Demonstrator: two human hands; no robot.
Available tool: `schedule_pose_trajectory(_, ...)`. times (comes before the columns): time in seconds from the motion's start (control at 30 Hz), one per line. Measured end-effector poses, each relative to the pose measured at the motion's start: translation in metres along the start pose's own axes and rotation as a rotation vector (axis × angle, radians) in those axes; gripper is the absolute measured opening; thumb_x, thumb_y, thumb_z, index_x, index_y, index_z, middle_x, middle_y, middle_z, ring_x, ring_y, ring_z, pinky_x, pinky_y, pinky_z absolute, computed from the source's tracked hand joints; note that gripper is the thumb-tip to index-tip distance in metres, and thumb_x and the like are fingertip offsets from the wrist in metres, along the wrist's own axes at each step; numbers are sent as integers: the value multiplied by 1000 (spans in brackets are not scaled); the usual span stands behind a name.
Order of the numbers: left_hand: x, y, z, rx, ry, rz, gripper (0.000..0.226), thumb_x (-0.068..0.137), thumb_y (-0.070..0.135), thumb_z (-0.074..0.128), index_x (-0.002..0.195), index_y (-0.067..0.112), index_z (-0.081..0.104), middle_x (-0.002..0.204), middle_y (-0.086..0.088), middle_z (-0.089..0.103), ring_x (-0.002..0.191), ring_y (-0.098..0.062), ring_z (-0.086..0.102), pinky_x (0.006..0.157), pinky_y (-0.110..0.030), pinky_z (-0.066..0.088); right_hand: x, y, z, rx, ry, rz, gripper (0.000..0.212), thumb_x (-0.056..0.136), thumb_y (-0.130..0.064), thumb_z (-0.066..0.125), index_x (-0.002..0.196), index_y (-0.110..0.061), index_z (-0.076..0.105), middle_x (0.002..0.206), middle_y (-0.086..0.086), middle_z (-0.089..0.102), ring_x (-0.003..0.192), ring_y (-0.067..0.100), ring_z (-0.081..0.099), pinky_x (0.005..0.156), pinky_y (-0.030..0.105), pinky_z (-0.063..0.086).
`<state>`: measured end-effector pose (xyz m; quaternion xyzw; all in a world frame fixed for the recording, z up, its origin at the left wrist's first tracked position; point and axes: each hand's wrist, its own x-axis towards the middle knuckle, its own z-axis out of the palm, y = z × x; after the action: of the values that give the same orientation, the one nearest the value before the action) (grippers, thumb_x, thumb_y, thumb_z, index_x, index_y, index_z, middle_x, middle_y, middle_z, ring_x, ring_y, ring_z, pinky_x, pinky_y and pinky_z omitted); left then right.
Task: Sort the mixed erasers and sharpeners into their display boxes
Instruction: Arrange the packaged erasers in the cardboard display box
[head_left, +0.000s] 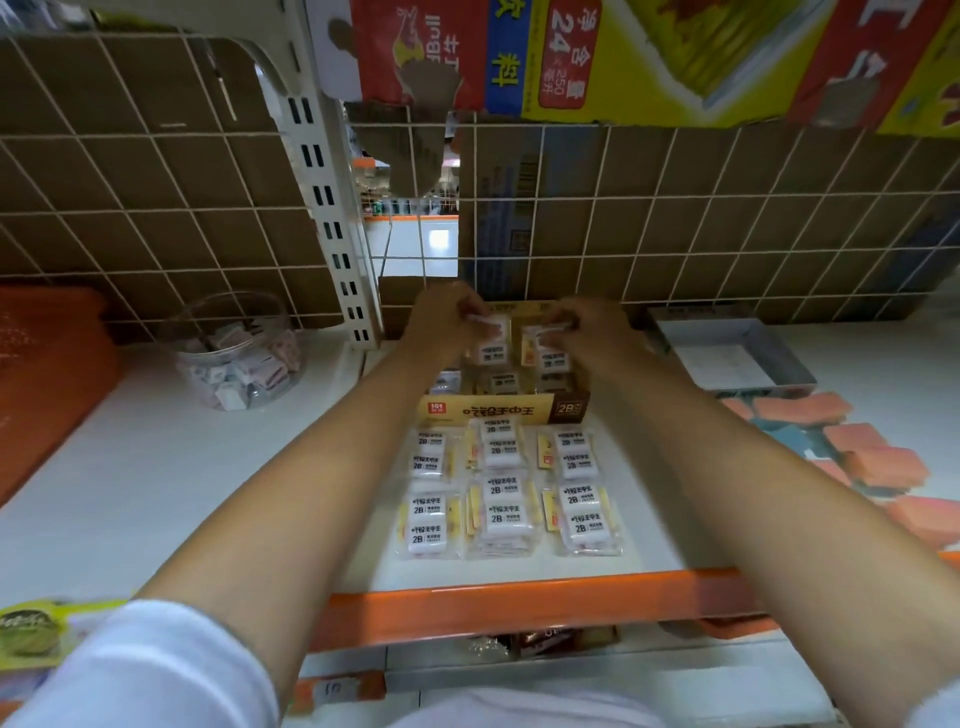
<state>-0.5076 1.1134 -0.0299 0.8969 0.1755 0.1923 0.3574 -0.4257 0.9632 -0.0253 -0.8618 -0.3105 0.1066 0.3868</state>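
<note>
A yellow and brown 2B eraser display box (493, 409) stands on the white shelf, with several packs inside. My left hand (441, 317) pinches the top of a clear eraser pack (492, 343) over the box's back left. My right hand (587, 322) pinches another eraser pack (548, 353) over the back right. In front of the box lie several more 2B eraser packs (506, 488) in three columns.
A clear round tub (239, 353) of small wrapped items stands at the left. A grey open tray (737, 353) sits at the right, with orange sponge-like blocks (852, 452) in front of it. A wire grid backs the shelf. The shelf's orange front edge (519, 603) runs below.
</note>
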Motion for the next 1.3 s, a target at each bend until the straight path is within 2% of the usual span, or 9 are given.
schedule_pose_trajectory(0.17, 9, -12, 17, 203, 14, 5, 22, 81, 16, 67, 102, 10, 63, 108, -8, 61, 100, -19, 56, 86, -25, 42, 19, 8, 13, -4, 78, 36, 20, 85, -13, 62, 104, -16, 60, 107, 4, 60, 98, 20, 59, 85, 34, 49)
schedule_pose_trajectory(0.3, 11, -14, 22, 248, -3, 38, 20, 87, 18, 61, 105, 11, 61, 106, -9, 62, 94, -21, 60, 80, -25, 48, 28, 17, 21, -251, 84, -1, 23, 86, -22, 61, 108, -17, 62, 110, 6, 60, 100, 22, 57, 84, 32, 47)
schedule_pose_trajectory(0.53, 10, -17, 27, 500, 53, 209, 26, 92, 25, 50, 112, 13, 61, 112, -5, 58, 101, -19, 47, 76, -20, 25, 31, 18, 25, -590, 104, -147, 28, 90, -29, 52, 112, -15, 63, 115, 13, 55, 109, 29, 49, 90, 37, 41)
schedule_pose_trajectory(0.67, 9, -18, 29, 446, -22, 186, 28, 88, 19, 55, 114, 10, 62, 120, -7, 46, 110, -21, 40, 93, -23, 31, 27, 14, 25, -719, 86, -202, 28, 91, -27, 48, 109, -10, 62, 113, 10, 60, 114, 28, 41, 91, 37, 37)
schedule_pose_trajectory(0.77, 11, -17, 30, 437, -64, 153, 29, 86, 17, 57, 113, 10, 61, 122, -7, 46, 116, -21, 39, 97, -26, 32, 23, 14, 27, -795, 63, -214, 29, 89, -28, 50, 109, -12, 63, 121, 9, 54, 119, 29, 35, 94, 39, 31)
schedule_pose_trajectory(0.87, 11, -17, 32, 493, -71, 149, 28, 85, 18, 58, 113, 11, 60, 120, -7, 52, 117, -22, 43, 99, -31, 35, 21, 16, 26, -801, 55, -193, 29, 89, -30, 51, 110, -14, 63, 130, 11, 42, 122, 31, 30, 98, 41, 28)
schedule_pose_trajectory(1.1, 14, -22, 34, 619, -27, 188, 26, 91, 30, 53, 107, 12, 63, 114, -7, 58, 111, -24, 46, 94, -33, 36, 19, 13, 25, -763, 32, -151, 26, 91, -25, 48, 104, -12, 65, 112, 8, 58, 117, 29, 35, 96, 41, 29)
schedule_pose_trajectory(1.2, 15, -20, 25, 500, -77, 171, 27, 91, 29, 50, 105, 12, 66, 108, -7, 61, 107, -25, 53, 92, -34, 40, 13, 8, 20, -678, 61, -155, 25, 92, -23, 45, 103, -11, 64, 108, 9, 59, 114, 28, 40, 94, 40, 31)
schedule_pose_trajectory(1.3, -3, -10, 1, 372, -22, 192, 27, 90, 22, 53, 113, 13, 64, 109, -6, 61, 105, -23, 54, 86, -31, 41, -9, 6, 12, -477, 150, -244, 24, 92, -20, 45, 104, -14, 65, 103, 3, 60, 106, 23, 46, 87, 35, 34)
